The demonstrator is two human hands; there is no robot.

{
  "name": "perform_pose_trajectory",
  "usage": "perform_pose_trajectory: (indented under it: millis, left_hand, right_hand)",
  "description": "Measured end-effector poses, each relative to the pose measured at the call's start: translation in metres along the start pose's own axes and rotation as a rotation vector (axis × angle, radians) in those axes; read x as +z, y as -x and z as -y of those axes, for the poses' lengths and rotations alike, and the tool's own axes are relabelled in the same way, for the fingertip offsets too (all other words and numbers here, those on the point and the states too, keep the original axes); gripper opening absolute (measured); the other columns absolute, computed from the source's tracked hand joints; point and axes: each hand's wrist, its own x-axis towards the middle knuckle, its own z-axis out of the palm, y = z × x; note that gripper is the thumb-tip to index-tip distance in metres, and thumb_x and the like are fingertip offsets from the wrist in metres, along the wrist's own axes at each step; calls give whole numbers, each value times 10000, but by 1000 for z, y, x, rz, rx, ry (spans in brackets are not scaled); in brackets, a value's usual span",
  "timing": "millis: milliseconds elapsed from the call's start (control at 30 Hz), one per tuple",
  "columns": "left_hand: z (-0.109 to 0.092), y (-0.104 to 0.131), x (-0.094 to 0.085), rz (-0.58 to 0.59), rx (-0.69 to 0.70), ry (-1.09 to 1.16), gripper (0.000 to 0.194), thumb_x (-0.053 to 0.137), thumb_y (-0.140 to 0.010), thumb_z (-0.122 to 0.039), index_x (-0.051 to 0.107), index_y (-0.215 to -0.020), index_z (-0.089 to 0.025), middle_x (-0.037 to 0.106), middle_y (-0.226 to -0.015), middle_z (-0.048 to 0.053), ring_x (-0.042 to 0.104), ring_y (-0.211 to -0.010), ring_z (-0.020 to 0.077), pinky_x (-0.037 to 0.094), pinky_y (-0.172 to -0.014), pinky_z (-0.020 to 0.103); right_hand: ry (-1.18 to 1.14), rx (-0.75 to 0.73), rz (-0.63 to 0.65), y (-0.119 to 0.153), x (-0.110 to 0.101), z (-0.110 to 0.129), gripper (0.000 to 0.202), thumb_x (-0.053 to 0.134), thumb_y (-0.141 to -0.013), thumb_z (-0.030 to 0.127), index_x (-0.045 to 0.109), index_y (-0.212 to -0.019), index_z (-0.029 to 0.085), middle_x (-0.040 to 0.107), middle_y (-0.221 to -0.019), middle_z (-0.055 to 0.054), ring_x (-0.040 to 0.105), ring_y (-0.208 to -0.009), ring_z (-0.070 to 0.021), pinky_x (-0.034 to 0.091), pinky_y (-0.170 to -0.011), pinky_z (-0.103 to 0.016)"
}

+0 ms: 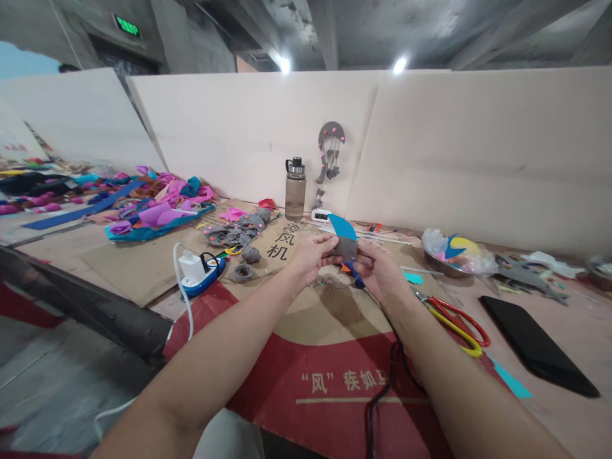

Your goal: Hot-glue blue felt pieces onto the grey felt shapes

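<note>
My left hand point(312, 256) pinches the left edge of a small grey felt piece point(346, 248) above the cardboard. A pointed, curved blue felt piece point(343, 227) rises from its upper edge; whether the two are joined, I cannot tell. On the right side, the fingers of my right hand point(378, 262) close on the same grey felt. Just below lies a blue tool with an orange part, which looks like a glue gun point(356, 278), partly hidden by my right hand. A black cord point(393, 360) runs beneath my right forearm.
Red-and-yellow-handled scissors point(456, 322) and a black phone point(538, 347) lie at right. Behind stand a water bottle point(295, 194) and a bowl of scraps point(447, 264). A blue power strip point(204, 278), grey yarn point(250, 254) and colourful felt point(165, 213) are at left.
</note>
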Motion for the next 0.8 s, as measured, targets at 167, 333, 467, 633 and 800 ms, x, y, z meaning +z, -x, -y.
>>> perform_pose_trajectory:
  millis: [167, 333, 467, 633, 800]
  left_hand:
    - [-2, -2, -2, 33, -41, 16, 89, 750, -771, -83, 675, -818, -95, 704, -863, 70, 676, -714, 122, 593, -700, 264]
    - [-9, 0, -1, 61, -52, 24, 182, 770, -693, 6, 645, -777, -97, 657, -772, 19, 665, -689, 107, 596, -733, 269]
    - [-10, 0, -2, 58, -57, 7, 187, 791, -691, -26, 644, -789, -90, 668, -786, 34, 670, -691, 114, 600, -695, 261]
    - [-4, 1, -1, -1, -24, 13, 190, 787, -732, -103, 622, -827, -106, 683, -791, 43, 644, -616, 104, 587, -606, 256]
    - [3, 4, 5, -97, 98, -44, 283, 806, -701, -147, 525, -741, -146, 604, -648, -21, 579, -557, 93, 556, -576, 261]
  right_hand:
    - [-34, -11, 19, -4, -6, 0, 398, 899, -493, 263, 545, -640, 157, 374, -568, 97, 189, -467, -1, 190, -378, -111]
    - [-2, 11, 43, -6, -10, 1, 401, 901, -511, 296, 538, -619, 165, 305, -517, 109, 168, -472, -20, 180, -379, -122]
    - [41, -12, 10, -3, -7, 3, 398, 898, -509, 319, 558, -650, 168, 322, -527, 107, 190, -470, -21, 182, -390, -138]
    - [125, -58, -1, 5, 2, 3, 401, 883, -543, 375, 570, -697, 179, 365, -556, 98, 217, -465, -27, 184, -402, -172]
    - [284, -152, -44, 10, 6, -8, 353, 808, -666, 458, 596, -745, 188, 420, -567, 84, 290, -471, -51, 222, -419, -201]
